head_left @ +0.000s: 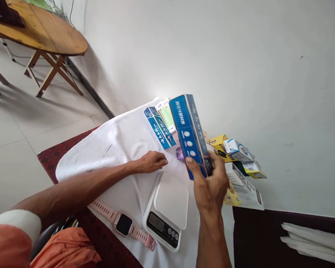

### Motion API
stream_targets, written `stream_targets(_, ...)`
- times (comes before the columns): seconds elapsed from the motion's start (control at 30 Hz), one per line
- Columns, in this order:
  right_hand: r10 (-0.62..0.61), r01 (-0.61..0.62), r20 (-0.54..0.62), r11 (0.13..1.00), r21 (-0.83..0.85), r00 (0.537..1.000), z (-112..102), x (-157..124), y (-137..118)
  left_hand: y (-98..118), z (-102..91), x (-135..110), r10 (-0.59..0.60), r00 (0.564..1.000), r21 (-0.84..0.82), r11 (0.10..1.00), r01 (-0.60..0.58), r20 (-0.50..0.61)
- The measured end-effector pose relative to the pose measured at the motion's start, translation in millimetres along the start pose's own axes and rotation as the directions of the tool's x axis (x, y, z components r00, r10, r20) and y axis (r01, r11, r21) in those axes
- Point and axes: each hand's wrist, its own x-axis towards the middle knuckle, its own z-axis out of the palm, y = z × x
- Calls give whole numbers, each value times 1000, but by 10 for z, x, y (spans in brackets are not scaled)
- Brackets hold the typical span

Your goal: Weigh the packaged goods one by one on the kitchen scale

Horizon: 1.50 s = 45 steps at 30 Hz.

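Note:
My right hand [212, 182] grips the lower end of a blue toothpaste box [187, 130], which is held up and tilted above the table. Thumb on the front face, fingers round the far side. My left hand [153, 162] rests on the white cloth with its fingers curled in, and nothing shows in them. Just beyond it lie two similar blue toothpaste boxes [159, 128], side by side. A white kitchen scale [171, 201] with a bare platform stands between my hands, nearer to me. To its left, a smartwatch with a pink strap [124, 224] lies flat.
Several cartons, among them a yellow box [219, 147] and a white-and-blue box [237, 149], are piled at the table's right edge by the wall [281, 93]. A light green box [167, 113] and a purple packet [179, 154] lie behind. A wooden folding table [50, 31] stands far left.

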Motion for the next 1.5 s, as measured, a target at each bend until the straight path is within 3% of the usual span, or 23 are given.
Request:
stream_targets(0.13, -87, 87, 69, 996, -1, 994, 452, 400, 7, -14, 37, -18, 84, 996, 195, 977, -88, 27)
stream_targets(0.33, -142, 164, 125, 968, -191, 982, 1049, 848, 207, -71, 62, 18, 130, 990, 322, 936, -140, 53)
stream_targets(0.47, -140, 172, 149, 958, -229, 979, 1257, 943, 352, -72, 64, 33, 137, 989, 362, 920, -148, 57)
stream_targets(0.6, -138, 176, 153, 945, -275, 979, 1312, 956, 440, -64, 70, 48, 138, 988, 377, 913, -152, 64)
stream_targets(0.87, -196, 224, 115, 918, -327, 974, 1164, 769, 447, -76, 79, 52, 141, 988, 378, 913, -153, 59)
stream_targets(1.07, -346, 347, 43, 916, -198, 937, 685, 209, 770, -17, 58, 36, 152, 988, 406, 901, -155, 42)
stream_targets(1.13, -283, 294, 103, 950, -109, 953, 473, -27, 942, 19, 51, 23, 163, 986, 422, 891, -167, 44)
stream_targets(1.2, -161, 166, 195, 986, -6, 967, 296, -245, 1103, 52, 50, 11, 173, 984, 434, 884, -176, 46)
stream_targets(1.3, -45, 17, 271, 994, 105, 961, 143, -493, 1278, 111, 56, 2, 148, 989, 422, 896, -138, 11)
stream_targets(1.4, -39, 2, 223, 986, 164, 974, 73, -652, 1351, 222, 50, 3, 57, 998, 400, 915, -52, 1)
stream_targets(1.5, -37, 10, 132, 980, 200, 991, -68, -767, 1388, 380, 24, 7, -34, 997, 412, 911, 2, 72)
